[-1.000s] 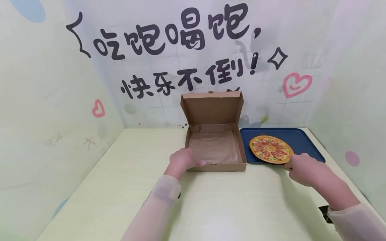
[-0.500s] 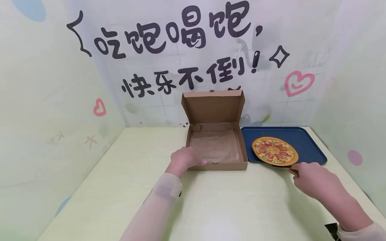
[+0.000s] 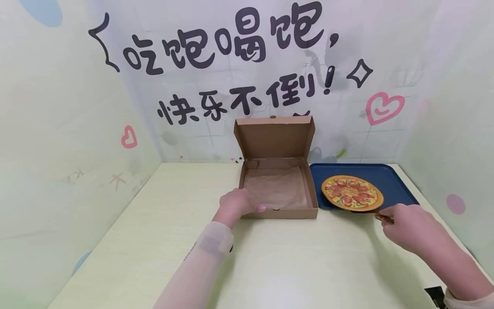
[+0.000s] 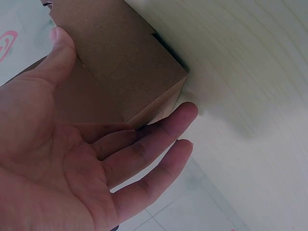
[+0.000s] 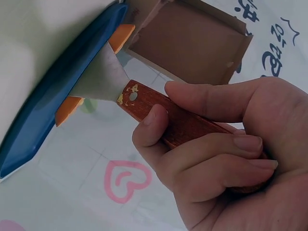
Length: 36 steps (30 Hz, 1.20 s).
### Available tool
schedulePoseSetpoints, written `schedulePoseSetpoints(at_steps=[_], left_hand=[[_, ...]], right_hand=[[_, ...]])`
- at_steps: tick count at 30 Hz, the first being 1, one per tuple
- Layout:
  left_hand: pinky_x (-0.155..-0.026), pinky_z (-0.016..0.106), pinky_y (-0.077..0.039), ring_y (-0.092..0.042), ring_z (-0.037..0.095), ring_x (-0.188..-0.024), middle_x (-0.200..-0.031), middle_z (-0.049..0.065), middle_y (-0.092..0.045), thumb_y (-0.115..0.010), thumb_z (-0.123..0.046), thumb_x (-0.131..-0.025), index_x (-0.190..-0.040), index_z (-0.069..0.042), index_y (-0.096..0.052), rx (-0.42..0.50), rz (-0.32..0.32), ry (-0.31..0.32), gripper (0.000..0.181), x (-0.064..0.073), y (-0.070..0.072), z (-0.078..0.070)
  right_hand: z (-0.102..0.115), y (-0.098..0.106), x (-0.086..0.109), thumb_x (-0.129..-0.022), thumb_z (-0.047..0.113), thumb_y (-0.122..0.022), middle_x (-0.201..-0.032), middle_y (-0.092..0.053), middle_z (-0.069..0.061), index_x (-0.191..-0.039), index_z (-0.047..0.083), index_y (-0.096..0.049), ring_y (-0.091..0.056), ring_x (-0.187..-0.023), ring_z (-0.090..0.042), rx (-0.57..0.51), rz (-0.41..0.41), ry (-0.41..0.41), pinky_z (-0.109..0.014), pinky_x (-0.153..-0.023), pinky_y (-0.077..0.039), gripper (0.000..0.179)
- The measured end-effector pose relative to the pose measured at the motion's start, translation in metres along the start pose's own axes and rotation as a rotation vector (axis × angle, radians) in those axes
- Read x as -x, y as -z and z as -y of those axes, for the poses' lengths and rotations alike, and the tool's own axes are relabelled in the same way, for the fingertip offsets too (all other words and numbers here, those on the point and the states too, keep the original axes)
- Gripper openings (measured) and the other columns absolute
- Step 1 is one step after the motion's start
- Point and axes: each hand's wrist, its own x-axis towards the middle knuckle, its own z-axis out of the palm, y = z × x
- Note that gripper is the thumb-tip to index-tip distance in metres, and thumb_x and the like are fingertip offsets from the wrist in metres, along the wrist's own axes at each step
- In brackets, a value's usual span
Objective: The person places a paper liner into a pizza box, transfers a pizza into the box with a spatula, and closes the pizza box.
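In the head view my left hand holds the left front corner of an open cardboard pizza box, thumb along the front rim. The left wrist view shows that thumb against the box's front wall, the other fingers loosely bent by its side. My right hand grips the wooden handle of a pizza server with a flat metal blade. The blade runs under a round pizza, which sits tilted over the front of a blue tray. Most of the blade is hidden by the pizza.
The box's lid stands raised at the back, and brown paper lines its bottom. The tray is right beside the box on the pale table. Printed walls enclose the table at the back and both sides.
My right hand has shifted slightly right and towards me, and more of the server's handle shows. The pizza has moved a little right with it. My left hand stays at the box corner.
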Motion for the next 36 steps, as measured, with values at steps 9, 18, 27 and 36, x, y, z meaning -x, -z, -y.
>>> schedulePoseSetpoints(at_steps=[9, 18, 27, 36], left_hand=[[-0.106, 0.055, -0.052, -0.066, 0.031, -0.127, -0.144, 0.014, -0.067, -0.076, -0.074, -0.085, -0.145, -0.015, -0.066, -0.001, 0.002, -0.004, 0.084, 0.000, 0.000, -0.001], [-0.104, 0.054, -0.053, -0.066, 0.030, -0.126, -0.145, 0.014, -0.066, -0.075, -0.074, -0.085, -0.145, -0.016, -0.065, -0.003, 0.013, -0.002, 0.084, 0.000, -0.001, 0.000], [-0.105, 0.054, -0.052, -0.066, 0.031, -0.126, -0.145, 0.013, -0.067, -0.075, -0.074, -0.085, -0.146, -0.016, -0.065, -0.008, 0.014, -0.002, 0.085, -0.001, -0.002, 0.000], [-0.101, 0.053, -0.053, -0.067, 0.029, -0.119, -0.139, 0.013, -0.069, -0.077, -0.072, -0.085, -0.138, -0.015, -0.070, -0.001, 0.008, 0.000, 0.078, 0.000, -0.001, 0.000]], right_hand=[[0.011, 0.015, 0.007, -0.096, 0.013, -0.061, -0.081, -0.075, -0.007, -0.118, 0.001, -0.079, -0.055, -0.067, -0.019, 0.004, -0.021, 0.012, -0.033, -0.057, -0.039, 0.031], [0.027, 0.024, 0.009, -0.098, 0.015, -0.063, -0.070, -0.070, 0.006, -0.113, 0.007, -0.083, -0.053, -0.063, -0.015, 0.007, -0.064, 0.052, -0.032, -0.057, -0.038, 0.025], [0.054, 0.033, 0.002, -0.096, 0.015, -0.066, -0.085, -0.078, -0.002, -0.117, 0.007, -0.082, -0.054, -0.066, -0.016, 0.022, -0.066, 0.076, -0.033, -0.054, -0.036, 0.027], [0.090, 0.036, -0.010, -0.099, 0.017, -0.066, -0.099, -0.080, -0.009, -0.121, 0.010, -0.081, -0.053, -0.064, -0.018, -0.030, 0.003, 0.072, -0.033, -0.051, -0.038, 0.028]])
